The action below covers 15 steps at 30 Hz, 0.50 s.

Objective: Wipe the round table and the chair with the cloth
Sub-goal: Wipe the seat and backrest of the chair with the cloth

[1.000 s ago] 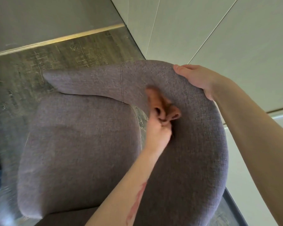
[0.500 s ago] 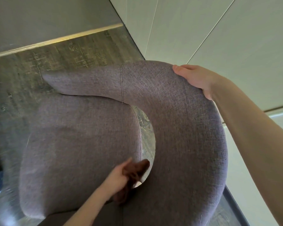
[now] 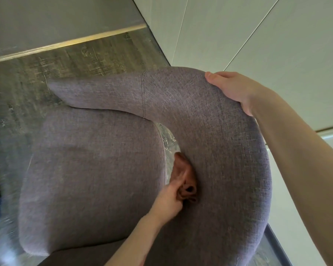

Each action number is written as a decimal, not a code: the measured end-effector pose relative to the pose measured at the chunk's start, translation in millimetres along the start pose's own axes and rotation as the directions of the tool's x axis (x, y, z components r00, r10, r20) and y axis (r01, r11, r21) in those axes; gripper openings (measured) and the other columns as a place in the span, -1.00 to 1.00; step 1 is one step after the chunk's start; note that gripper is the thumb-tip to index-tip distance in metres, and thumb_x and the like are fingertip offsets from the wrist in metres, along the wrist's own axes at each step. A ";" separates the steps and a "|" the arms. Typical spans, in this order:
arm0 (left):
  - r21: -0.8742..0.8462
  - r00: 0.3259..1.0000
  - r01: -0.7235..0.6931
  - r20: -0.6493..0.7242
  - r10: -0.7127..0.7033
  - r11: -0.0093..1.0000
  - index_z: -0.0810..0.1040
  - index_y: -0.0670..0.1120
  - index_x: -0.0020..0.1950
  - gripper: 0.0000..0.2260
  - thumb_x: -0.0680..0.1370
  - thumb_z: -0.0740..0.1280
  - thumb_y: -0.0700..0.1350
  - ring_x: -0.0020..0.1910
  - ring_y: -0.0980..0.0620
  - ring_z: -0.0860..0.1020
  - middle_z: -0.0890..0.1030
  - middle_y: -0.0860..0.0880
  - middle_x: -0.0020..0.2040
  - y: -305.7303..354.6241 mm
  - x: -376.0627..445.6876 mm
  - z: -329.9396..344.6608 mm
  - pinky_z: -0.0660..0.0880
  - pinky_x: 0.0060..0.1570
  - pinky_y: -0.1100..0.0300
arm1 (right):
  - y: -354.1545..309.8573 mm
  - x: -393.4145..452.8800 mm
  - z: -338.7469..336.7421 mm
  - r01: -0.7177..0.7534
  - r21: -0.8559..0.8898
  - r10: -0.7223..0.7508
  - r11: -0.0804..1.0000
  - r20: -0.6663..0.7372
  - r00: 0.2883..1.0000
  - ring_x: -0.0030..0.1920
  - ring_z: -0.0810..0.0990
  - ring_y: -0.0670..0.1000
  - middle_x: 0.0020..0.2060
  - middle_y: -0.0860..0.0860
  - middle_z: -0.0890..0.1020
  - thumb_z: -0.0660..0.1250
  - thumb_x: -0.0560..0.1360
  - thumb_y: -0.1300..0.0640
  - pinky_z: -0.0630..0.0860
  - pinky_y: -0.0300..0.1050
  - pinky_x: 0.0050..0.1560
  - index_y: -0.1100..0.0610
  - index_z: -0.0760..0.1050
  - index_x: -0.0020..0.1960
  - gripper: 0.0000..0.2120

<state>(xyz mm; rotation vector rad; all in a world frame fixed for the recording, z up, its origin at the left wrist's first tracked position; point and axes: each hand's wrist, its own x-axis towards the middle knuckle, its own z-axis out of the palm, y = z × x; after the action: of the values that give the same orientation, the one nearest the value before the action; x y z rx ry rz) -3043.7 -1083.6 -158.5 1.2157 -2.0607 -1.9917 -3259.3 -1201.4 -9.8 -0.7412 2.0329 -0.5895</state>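
The cloth (image 3: 185,179), a bunched brown wad, sits low in the scene, pressed against the inner face of the chair (image 3: 210,131) backrest, right at the gap between backrest and seat cushion (image 3: 92,169). Your left hand (image 3: 169,200) is closed around the cloth's near end, fingers pinching it. Your right hand (image 3: 231,89) lies spread over the far right top edge of the backrest, gripping nothing but the upholstery to steady it.

Watch the gap: the cloth's far tip hangs right over it, and a loose pinch could let it slip through to the floor (image 3: 85,52). Bunched this tight, it touches only a narrow strip of fabric, so you may leave unwiped patches. If your right hand eases off, the chair could shift under the push. The round table is not in view.
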 end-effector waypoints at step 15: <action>-0.706 0.918 -0.028 -0.299 -0.262 0.708 0.57 -0.12 -0.12 -0.67 0.47 0.16 -0.51 -0.12 -0.08 0.61 0.64 -0.07 -0.18 79.6 -16.0 -70.7 0.52 0.05 -0.01 | -5.0 -9.5 2.1 0.013 0.001 -0.013 1.000 -0.012 1.000 0.02 0.55 0.14 0.01 0.08 0.56 0.17 0.55 -0.15 0.50 0.06 0.08 0.08 0.47 0.26 -0.59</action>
<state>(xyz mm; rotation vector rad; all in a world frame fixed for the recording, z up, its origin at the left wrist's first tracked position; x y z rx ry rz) -3035.6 -1143.9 -69.6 1.4008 -0.8984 -2.0555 -3251.9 -1198.7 -2.2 -0.7525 2.0396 -0.6036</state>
